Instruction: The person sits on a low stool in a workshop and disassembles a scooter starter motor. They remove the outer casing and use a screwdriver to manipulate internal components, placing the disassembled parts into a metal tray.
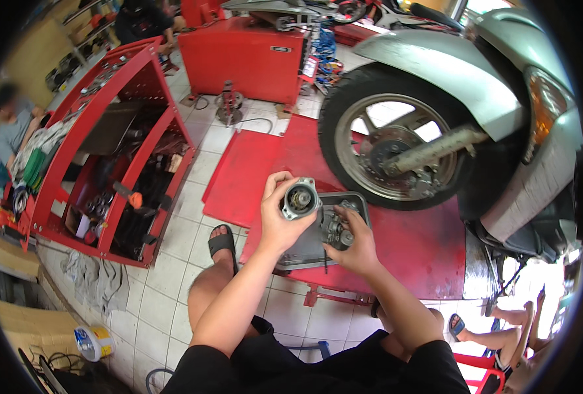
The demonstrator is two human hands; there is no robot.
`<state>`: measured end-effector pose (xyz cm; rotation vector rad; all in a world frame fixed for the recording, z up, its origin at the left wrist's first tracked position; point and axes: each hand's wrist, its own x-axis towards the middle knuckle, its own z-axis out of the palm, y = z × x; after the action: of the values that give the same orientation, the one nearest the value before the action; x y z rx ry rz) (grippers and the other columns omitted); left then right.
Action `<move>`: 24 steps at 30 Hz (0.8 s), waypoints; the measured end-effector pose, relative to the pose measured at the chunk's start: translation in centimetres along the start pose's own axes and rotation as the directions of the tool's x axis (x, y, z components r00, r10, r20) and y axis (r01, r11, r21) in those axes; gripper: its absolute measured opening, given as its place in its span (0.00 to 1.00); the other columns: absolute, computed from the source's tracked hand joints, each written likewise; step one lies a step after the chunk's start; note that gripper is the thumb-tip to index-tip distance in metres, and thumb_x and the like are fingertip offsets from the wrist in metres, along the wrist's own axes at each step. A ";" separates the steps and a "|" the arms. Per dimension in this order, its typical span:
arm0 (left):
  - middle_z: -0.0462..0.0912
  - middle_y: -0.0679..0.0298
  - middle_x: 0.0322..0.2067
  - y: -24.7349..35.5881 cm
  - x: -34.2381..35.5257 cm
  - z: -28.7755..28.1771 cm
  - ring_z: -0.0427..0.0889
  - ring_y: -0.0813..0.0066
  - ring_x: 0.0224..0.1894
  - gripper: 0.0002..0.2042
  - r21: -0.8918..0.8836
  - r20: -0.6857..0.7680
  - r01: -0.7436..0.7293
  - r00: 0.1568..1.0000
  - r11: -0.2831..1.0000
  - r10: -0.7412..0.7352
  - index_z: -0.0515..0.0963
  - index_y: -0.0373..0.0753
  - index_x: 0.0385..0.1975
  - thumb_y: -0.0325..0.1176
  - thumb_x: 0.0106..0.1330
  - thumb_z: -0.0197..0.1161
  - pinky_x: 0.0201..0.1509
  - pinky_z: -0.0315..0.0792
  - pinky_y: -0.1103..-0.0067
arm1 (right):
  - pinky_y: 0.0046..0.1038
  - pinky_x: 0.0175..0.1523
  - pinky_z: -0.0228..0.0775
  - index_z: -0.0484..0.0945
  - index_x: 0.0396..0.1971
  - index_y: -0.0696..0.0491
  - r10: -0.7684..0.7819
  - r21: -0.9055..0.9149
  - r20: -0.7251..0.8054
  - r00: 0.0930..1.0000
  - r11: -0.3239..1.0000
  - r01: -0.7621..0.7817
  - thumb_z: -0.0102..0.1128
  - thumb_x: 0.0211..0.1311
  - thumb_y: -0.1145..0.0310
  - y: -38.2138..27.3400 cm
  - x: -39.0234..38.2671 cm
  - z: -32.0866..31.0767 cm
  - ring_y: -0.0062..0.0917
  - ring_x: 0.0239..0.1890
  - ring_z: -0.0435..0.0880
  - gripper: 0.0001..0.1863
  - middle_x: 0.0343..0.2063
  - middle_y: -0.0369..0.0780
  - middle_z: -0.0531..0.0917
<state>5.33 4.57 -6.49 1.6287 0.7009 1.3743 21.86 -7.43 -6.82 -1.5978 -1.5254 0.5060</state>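
My left hand [280,213] is closed around a round metal housing [301,199] with a flanged rim, its open end facing up and a shaft-like core showing inside. To its right, my right hand [359,246] grips a grey metal engine part [336,228] with several knobs and ports, possibly a carburetor or throttle body. Both parts are held over a shallow grey metal tray [298,258], which rests on the red lift platform [423,256]. The fingers of my right hand hide some of the part they hold.
A silver scooter's front wheel [393,144] stands on the platform just beyond my hands. On the left is a red tool rack [117,164]; a red cabinet [242,59] stands at the back. A bucket [93,343] sits lower left. Other people are at the left and lower right.
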 end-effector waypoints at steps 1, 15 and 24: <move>0.72 0.58 0.51 0.2 -0.3 0.5 0.77 0.69 0.54 0.25 -0.022 0.038 -0.010 0.999 1.000 0.011 0.81 0.33 0.46 0.23 0.43 0.75 0.59 0.70 0.75 | 0.32 0.61 0.72 0.68 0.64 0.59 0.022 0.031 -0.038 0.999 0.999 -0.020 0.75 0.41 0.75 -0.3 -1.0 -1.2 0.32 0.59 0.78 0.44 0.59 0.46 0.74; 0.74 0.59 0.46 1.2 -6.2 6.6 0.78 0.74 0.48 0.34 -0.258 0.420 0.276 0.895 0.926 -0.149 0.67 0.39 0.45 0.25 0.39 0.84 0.55 0.74 0.75 | 0.36 0.68 0.63 0.59 0.69 0.62 0.114 0.871 0.074 0.991 0.476 -0.120 0.74 0.45 0.80 2.1 -6.1 -9.7 0.35 0.66 0.70 0.48 0.63 0.50 0.70; 0.75 0.53 0.47 1.4 -5.4 7.0 0.80 0.68 0.48 0.33 -0.323 0.428 0.187 0.903 0.928 -0.033 0.72 0.35 0.46 0.29 0.39 0.84 0.56 0.75 0.70 | 0.35 0.63 0.70 0.58 0.69 0.62 0.130 0.897 0.097 0.987 0.418 -0.144 0.75 0.43 0.80 1.8 -6.4 -10.6 0.38 0.64 0.73 0.50 0.62 0.54 0.70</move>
<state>10.70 -2.51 -7.93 1.4891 0.2645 0.9545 30.02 -16.45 -3.95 -0.8092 -0.8007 1.2000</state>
